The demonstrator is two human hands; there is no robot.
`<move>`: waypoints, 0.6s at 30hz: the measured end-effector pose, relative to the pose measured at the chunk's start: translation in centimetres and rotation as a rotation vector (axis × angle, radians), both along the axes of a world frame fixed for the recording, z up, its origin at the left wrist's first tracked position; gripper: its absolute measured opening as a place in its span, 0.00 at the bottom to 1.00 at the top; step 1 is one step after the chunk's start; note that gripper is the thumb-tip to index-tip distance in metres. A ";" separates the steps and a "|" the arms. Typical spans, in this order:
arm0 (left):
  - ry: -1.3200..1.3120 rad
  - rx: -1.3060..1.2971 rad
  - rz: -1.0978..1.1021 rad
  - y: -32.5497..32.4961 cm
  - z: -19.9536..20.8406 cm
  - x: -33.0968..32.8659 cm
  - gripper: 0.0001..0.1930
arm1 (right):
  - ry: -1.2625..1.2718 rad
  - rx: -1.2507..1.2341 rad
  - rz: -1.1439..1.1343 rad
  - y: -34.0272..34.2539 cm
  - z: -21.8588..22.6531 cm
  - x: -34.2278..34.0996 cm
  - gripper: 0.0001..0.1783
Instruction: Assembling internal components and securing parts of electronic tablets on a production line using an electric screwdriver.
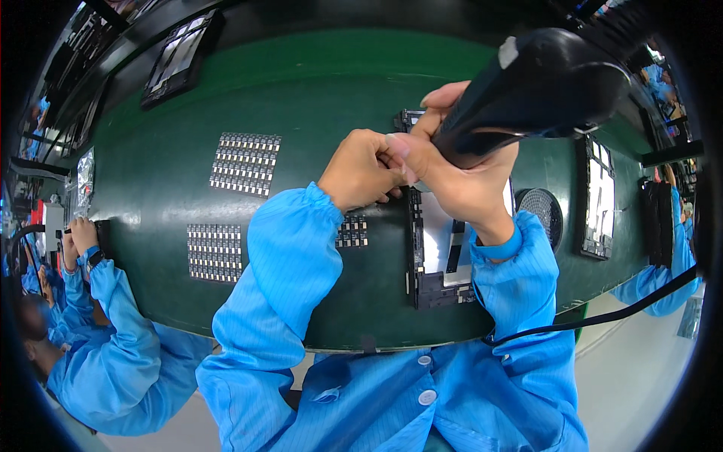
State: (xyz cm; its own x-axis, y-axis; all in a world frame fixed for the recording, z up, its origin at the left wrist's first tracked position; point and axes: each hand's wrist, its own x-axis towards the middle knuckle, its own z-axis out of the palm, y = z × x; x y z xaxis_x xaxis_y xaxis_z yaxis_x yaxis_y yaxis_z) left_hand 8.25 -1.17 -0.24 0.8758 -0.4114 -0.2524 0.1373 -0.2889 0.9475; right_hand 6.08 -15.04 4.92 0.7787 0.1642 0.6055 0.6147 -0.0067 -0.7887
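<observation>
My right hand [471,173] is closed around a bulky black handheld tool [527,90] with a rounded body; its exact kind is unclear. The tool slants up to the right. My left hand [365,169] is closed in a pinch beside my right thumb, and anything between its fingertips is hidden. Beneath both hands lies an opened tablet-like device [433,260] with a black frame and a silver panel, partly covered by my right hand and sleeve. Partly behind my left sleeve lies a small grid of little circuit boards [352,232].
Two more grids of small boards, an upper one [245,164] and a lower one [215,252], lie on the green table [151,181]. A round black mesh piece [538,215] and another opened device [599,200] are at right. A black cable [602,320] crosses lower right. A co-worker [113,339] works at left.
</observation>
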 end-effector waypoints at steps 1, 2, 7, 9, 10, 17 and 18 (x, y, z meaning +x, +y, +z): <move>0.002 -0.004 -0.003 0.0 0.4 -0.1 0.02 | 0.020 0.008 0.009 0.1 0.0 0.0 0.21; 0.004 -0.007 -0.006 0.0 0.7 -0.2 0.02 | 0.039 0.015 0.019 0.1 -0.1 -0.1 0.21; -0.039 -0.020 -0.011 0.7 1.1 -0.7 0.03 | 0.029 0.009 0.037 0.2 -0.5 -0.1 0.21; -0.049 -0.063 -0.016 1.6 1.6 -1.1 0.04 | 0.051 0.018 0.044 0.1 -0.4 -0.3 0.22; -0.081 -0.056 0.021 2.6 2.2 -1.5 0.04 | 0.056 0.023 0.043 0.1 -0.5 -0.3 0.22; -0.329 0.492 0.158 10.6 4.1 -6.1 0.07 | 0.057 0.013 0.060 -0.5 -0.7 -0.1 0.20; -0.306 0.487 0.166 11.3 3.6 -7.2 0.10 | 0.053 0.024 0.063 -0.2 -0.6 -0.2 0.20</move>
